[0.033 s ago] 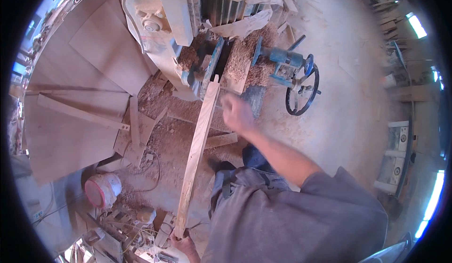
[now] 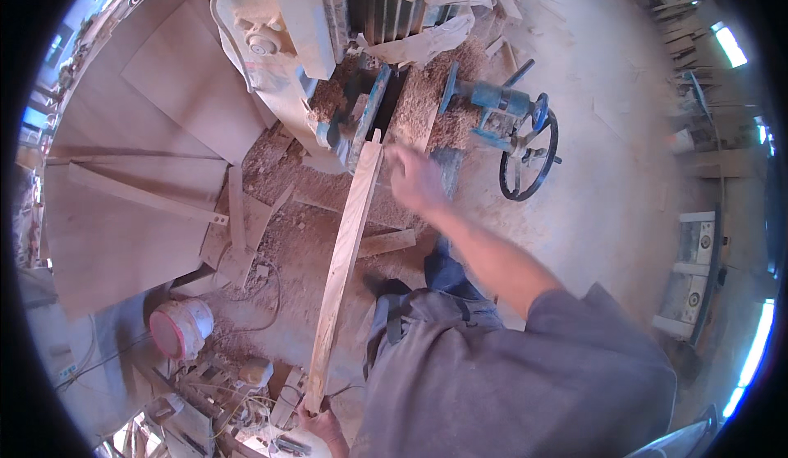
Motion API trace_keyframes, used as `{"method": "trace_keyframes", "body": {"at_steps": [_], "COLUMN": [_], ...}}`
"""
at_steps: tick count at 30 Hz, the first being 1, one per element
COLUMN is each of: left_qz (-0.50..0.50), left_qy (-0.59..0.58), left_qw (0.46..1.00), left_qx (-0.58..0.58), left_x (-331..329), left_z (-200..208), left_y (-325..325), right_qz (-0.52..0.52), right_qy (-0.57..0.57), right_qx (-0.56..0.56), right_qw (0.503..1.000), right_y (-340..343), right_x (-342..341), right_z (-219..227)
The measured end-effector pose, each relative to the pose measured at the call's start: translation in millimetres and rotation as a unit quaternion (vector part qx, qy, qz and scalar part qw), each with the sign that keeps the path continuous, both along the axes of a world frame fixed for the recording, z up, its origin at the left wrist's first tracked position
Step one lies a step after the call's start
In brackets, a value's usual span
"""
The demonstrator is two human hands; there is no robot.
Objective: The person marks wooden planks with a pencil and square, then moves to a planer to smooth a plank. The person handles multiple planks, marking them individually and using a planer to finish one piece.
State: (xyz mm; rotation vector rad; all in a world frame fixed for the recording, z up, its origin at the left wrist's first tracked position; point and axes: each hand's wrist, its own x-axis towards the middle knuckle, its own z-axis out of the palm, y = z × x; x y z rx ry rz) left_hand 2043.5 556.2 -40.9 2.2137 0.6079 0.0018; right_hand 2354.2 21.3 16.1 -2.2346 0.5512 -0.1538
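A long pale wooden bar (image 2: 349, 236) slants from the lower middle up to the machine. Its far end is cut to a narrow tenon (image 2: 377, 135) and lies by the blue metal jaw (image 2: 377, 101). At the near end, my left hand (image 2: 322, 427) is closed around the bar. My right hand (image 2: 416, 180) hovers just right of the bar's far end, fingertips close to the wood. Its fingers are blurred, so I cannot make out whether they touch it.
Wood chips (image 2: 414, 109) heap up on the machine bed. A black handwheel (image 2: 529, 158) juts out at its right. Large flat boards (image 2: 123, 236) lie on the left, with a red-and-white bucket (image 2: 180, 328) below them. An offcut (image 2: 386, 243) rests on the floor.
My right hand has shifted slightly away from me, toward the machine, and its fingers have changed position. The bar and my left hand look almost unmoved.
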Motion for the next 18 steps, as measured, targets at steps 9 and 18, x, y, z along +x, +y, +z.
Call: {"method": "trace_keyframes", "body": {"at_steps": [9, 18], "left_qz": [0.114, 0.080], "left_qy": [-0.017, -0.016], "left_qw": [0.993, 0.994], "left_qx": [0.002, 0.066], "left_x": [-6.7, 38.2], "left_z": [-9.8, 18.3], "left_y": [-25.0, -63.5], "right_qz": [0.209, 0.187], "right_qy": [-0.153, -0.236], "right_qx": [-0.333, -0.227], "right_qw": [0.907, 0.926], "right_y": [-107.5, -118.6], "right_x": [62.6, 48.4], "right_z": [-66.4, -66.8]}}
